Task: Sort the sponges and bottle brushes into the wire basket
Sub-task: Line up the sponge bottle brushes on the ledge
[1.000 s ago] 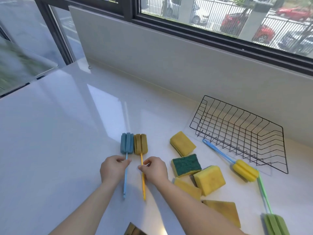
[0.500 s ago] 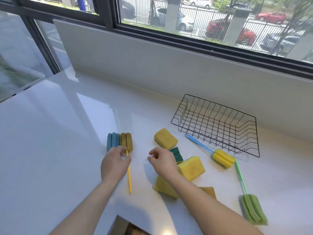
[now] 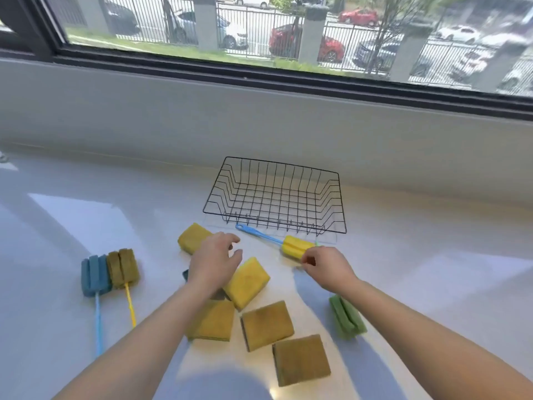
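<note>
The black wire basket [image 3: 341, 203] stands with nothing in it by the window wall. Just in front of it lies a blue-handled brush with a yellow foam head [image 3: 294, 246]. My right hand [image 3: 327, 268] has curled fingers beside that head and covers the handle of the green brush [image 3: 347, 316]; whether it grips anything is hidden. My left hand [image 3: 215, 262] hovers with relaxed fingers over several yellow sponges [image 3: 248, 280], holding nothing. At the left a blue brush [image 3: 93, 275] and a tan brush [image 3: 124, 268] lie side by side.
The white counter [image 3: 432, 284] runs to a low grey wall [image 3: 288, 125] under the window just behind the basket. A dark-topped sponge [image 3: 185, 274] is mostly hidden beneath my left wrist.
My left hand let go of the blue and tan brushes and moved right over the sponges. My right hand moved right to the yellow and green brushes. The view panned right.
</note>
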The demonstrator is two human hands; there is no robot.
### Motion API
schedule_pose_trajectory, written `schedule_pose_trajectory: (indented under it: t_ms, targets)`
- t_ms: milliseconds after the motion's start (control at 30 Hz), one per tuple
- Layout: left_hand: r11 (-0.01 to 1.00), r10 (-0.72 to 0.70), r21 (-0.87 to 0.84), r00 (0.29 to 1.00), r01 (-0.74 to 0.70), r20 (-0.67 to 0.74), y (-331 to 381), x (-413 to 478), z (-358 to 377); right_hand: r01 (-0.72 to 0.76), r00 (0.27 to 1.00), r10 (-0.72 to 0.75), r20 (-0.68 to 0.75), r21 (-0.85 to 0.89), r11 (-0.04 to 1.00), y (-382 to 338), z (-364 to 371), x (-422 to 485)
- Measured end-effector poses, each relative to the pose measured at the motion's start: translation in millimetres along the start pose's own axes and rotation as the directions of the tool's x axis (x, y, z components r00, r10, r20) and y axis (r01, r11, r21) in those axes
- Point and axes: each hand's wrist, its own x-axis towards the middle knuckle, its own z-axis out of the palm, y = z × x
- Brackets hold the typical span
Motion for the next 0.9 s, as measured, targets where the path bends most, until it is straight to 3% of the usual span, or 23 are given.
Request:
schedule_pose_trajectory:
  t_ms: [167,300,400,500,667,900]
  targets:
    - [0.949,0.098,0.280,0.979,-0.146,0.177,25,41,31,0.200,0.970,-0.141,0.198,-0.323,0.925,60,-8,19]
    - [0.826,0.162,0.468,0.927,-0.314,0.337,35,63,55,0.413,0.890,-0.248,0.382,-0.448,0.793,84,-11,26]
    - [0.757,0.182,0.512,0.884,-0.406,0.431,39,75,70,0.465,0.867,-0.277,0.415,-0.471,0.750,94,-8,28]
    - [0.716,0.211,0.514,0.849,-0.472,0.485,44,85,85,0.477,0.866,-0.294,0.405,-0.487,0.732,102,-2,28]
    - [0.699,0.175,0.535,0.839,-0.475,0.516,51,88,100,0.463,0.885,-0.378,0.270,-0.586,0.665,106,-9,12]
    - [0.699,0.205,0.539,0.854,-0.470,0.479,51,88,105,0.354,0.924,-0.375,0.078,-0.547,0.759,124,-15,-11]
